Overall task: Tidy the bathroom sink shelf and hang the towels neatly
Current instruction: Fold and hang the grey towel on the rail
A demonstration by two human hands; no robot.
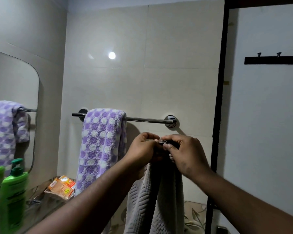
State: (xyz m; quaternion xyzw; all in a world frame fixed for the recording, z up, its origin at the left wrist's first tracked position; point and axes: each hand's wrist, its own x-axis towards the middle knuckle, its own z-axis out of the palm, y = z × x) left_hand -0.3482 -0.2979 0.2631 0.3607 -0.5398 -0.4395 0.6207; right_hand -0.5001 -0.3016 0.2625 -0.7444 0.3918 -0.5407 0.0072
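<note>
A chrome towel bar (147, 120) is fixed to the tiled wall. A purple-and-white dotted towel (101, 146) hangs over its left part. Just below the bar's right half, my left hand (143, 147) and my right hand (184, 152) are pinched together on the top edge of a grey ribbed towel (142, 200). The grey towel hangs straight down from my fingers, folded lengthwise. It does not touch the bar.
A mirror (12, 85) on the left wall reflects the dotted towel. A green pump bottle (13, 191) and an orange soap packet (63, 184) stand on the shelf at lower left. A black hook rail (274, 60) is on the right wall beyond a dark door frame (219, 98).
</note>
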